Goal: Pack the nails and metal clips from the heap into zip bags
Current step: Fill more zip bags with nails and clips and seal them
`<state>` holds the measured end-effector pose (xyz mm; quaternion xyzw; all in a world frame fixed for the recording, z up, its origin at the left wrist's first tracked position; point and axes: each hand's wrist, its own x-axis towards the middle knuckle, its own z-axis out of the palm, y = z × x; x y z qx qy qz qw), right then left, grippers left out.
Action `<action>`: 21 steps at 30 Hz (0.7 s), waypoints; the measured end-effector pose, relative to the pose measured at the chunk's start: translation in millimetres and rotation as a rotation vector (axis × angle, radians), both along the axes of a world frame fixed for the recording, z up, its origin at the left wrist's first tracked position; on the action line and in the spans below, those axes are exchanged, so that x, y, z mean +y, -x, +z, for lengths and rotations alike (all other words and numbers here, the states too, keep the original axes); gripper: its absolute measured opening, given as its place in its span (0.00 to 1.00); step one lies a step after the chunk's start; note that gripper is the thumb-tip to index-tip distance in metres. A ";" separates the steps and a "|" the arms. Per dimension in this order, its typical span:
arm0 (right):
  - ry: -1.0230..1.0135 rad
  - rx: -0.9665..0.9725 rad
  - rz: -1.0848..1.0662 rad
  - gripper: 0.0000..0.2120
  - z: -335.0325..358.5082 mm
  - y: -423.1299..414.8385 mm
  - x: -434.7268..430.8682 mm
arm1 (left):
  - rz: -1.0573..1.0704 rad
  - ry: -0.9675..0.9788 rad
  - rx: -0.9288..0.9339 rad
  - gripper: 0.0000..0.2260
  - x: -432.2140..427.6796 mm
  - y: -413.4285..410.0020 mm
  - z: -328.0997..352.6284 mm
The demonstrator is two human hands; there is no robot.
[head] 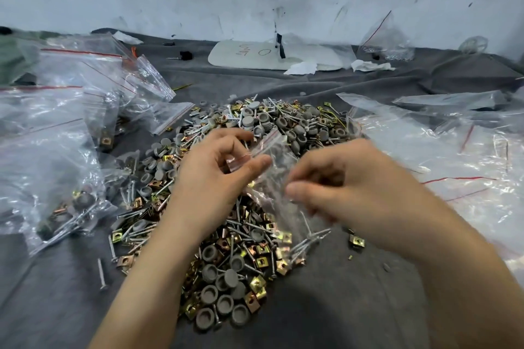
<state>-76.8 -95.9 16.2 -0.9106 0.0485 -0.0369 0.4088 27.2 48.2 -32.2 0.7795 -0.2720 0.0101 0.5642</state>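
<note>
Both bare forearms come in from the bottom, one from about 7 o'clock, the other from 5, meeting mid-frame. The left hand (215, 170) pinches the zip bag (273, 147) at its rim, thumb against forefinger. The right hand (351, 178), kinda blurry, has its fingers curled, pinching the bag's side.

Left hand (215, 170) and right hand (357, 178) on zip bag (279, 164) above heap (283, 122)

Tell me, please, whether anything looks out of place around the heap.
A single nail lies on the grey cloth left of the heap, and one metal clip sits apart on its right; both strayed.
</note>
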 end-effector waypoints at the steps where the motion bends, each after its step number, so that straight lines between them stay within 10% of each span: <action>1: 0.112 0.062 0.080 0.03 -2.7 -0.8 12.6 | 0.012 -0.005 -0.016 0.15 -0.6 -0.3 0.0; 8: 0.493 0.190 -0.068 0.09 -35.7 -25.2 59.7 | -0.029 0.154 0.003 0.14 -1.3 -0.4 -0.4; 21: 0.536 0.183 -0.021 0.14 -46.7 -30.3 56.8 | -0.004 0.017 -0.128 0.04 -1.0 -3.9 -7.4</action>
